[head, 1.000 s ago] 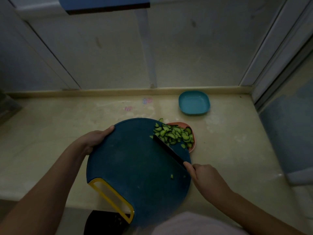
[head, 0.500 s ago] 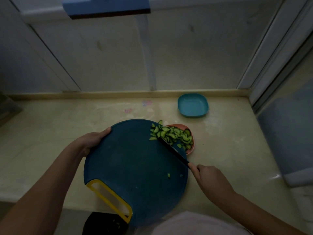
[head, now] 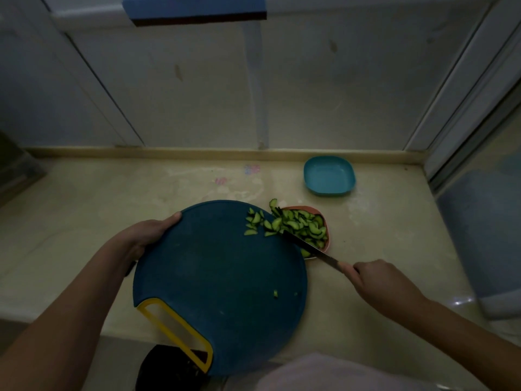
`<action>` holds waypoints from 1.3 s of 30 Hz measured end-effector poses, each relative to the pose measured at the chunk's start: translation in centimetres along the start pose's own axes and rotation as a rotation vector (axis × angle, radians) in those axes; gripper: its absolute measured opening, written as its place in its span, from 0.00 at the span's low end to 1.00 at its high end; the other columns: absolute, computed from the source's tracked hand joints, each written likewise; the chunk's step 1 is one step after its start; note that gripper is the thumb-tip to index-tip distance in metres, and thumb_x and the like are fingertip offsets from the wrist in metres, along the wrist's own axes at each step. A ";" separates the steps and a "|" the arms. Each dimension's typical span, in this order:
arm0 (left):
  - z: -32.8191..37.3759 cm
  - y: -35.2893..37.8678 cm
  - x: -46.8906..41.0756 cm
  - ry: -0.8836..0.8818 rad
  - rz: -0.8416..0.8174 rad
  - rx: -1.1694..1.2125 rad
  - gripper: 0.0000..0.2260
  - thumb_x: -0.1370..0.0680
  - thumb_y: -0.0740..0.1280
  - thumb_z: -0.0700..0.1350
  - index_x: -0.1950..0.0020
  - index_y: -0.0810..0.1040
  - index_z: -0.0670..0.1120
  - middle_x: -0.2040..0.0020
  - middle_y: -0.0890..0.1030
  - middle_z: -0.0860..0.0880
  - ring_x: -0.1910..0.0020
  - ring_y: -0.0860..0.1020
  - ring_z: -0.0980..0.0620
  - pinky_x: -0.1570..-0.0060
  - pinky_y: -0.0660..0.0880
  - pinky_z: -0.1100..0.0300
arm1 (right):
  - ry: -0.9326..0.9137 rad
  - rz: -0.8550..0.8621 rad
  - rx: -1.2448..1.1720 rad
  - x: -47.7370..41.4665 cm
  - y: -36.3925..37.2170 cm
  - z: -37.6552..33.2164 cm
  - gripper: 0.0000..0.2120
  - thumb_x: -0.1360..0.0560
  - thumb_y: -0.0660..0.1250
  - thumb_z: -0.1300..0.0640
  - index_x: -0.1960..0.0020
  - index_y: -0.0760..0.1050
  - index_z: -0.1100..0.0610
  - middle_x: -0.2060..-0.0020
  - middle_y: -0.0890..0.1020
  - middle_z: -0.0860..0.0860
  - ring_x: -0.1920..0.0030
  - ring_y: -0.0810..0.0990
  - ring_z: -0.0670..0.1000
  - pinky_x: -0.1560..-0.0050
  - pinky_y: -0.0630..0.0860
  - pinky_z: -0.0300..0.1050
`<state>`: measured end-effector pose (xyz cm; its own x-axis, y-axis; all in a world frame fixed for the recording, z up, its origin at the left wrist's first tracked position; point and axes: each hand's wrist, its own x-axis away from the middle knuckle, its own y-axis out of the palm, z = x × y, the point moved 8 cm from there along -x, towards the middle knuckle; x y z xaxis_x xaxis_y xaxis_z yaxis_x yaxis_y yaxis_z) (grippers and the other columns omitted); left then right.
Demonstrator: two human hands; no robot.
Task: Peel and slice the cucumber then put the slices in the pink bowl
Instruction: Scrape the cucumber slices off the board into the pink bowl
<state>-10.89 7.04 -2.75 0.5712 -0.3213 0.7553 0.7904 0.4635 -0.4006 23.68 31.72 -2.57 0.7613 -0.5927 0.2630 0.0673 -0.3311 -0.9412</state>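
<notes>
Overhead, from the head view: no brand, label or readable writing anywhere, only faint pink and purple smudges on the pale tabletop near the far wall. Pink bowl right of centre, heaped with green cucumber slices, its near-left part hidden under the edge of the round dark-blue cutting board. More slices lying on the board's far-right edge, just beside the bowl, and one slice perched at the bowl's far-left rim. Two tiny green bits alone on the board's near-right part. Blue bowl farther back and right, well apart, nothing in it. Left hand wrapped around the board's far-left rim, thumb on top. Right hand closed around the handle of a knife, blade reaching far-left across the board's edge, its tip among the slices. Yellow-framed handle cutout at the board's near-left edge.
</notes>
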 end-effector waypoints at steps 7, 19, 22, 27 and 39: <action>-0.6 -0.7 0.1 -0.028 0.001 -0.004 0.31 0.30 0.62 0.66 0.46 0.79 0.38 0.47 0.81 0.38 0.48 0.79 0.38 0.44 0.74 0.42 | 0.046 -0.057 0.022 -0.6 -1.5 2.0 0.28 0.21 0.48 0.39 0.61 0.78 0.56 0.70 0.78 0.52 0.69 0.77 0.50 0.65 0.74 0.46; -2.5 -4.2 0.6 -0.047 0.027 0.023 0.38 0.38 0.67 0.67 0.42 0.78 0.38 0.46 0.81 0.38 0.46 0.79 0.37 0.41 0.73 0.40 | -0.033 -0.029 0.093 -2.6 -6.1 0.9 0.30 0.22 0.47 0.37 0.63 0.77 0.56 0.72 0.76 0.51 0.70 0.75 0.48 0.67 0.72 0.45; -2.2 -3.3 1.1 -0.042 0.029 0.018 0.34 0.32 0.64 0.65 0.43 0.78 0.37 0.47 0.81 0.38 0.47 0.79 0.38 0.42 0.73 0.41 | -0.049 0.024 0.042 -3.8 -6.3 -0.5 0.30 0.22 0.47 0.37 0.67 0.74 0.56 0.73 0.75 0.51 0.70 0.74 0.48 0.68 0.70 0.44; -2.4 -1.7 0.9 -0.054 0.017 0.018 0.35 0.35 0.65 0.66 0.44 0.79 0.38 0.48 0.82 0.38 0.47 0.79 0.38 0.42 0.73 0.41 | -0.050 -0.032 -0.179 -5.5 -3.6 -4.2 0.29 0.21 0.47 0.40 0.68 0.72 0.57 0.71 0.73 0.53 0.65 0.75 0.54 0.61 0.71 0.47; -4.2 -3.5 1.3 -0.066 0.021 0.063 0.34 0.35 0.65 0.65 0.43 0.77 0.37 0.47 0.81 0.38 0.47 0.79 0.38 0.43 0.74 0.41 | 0.019 -0.060 -0.177 -4.7 -0.3 -4.3 0.27 0.20 0.46 0.40 0.65 0.72 0.56 0.68 0.74 0.54 0.63 0.75 0.55 0.63 0.69 0.45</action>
<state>-11.95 1.53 -2.55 0.5702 -0.2563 0.7805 0.7616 0.5210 -0.3853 17.30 31.40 -2.64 0.7466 -0.5814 0.3235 -0.0035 -0.4897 -0.8719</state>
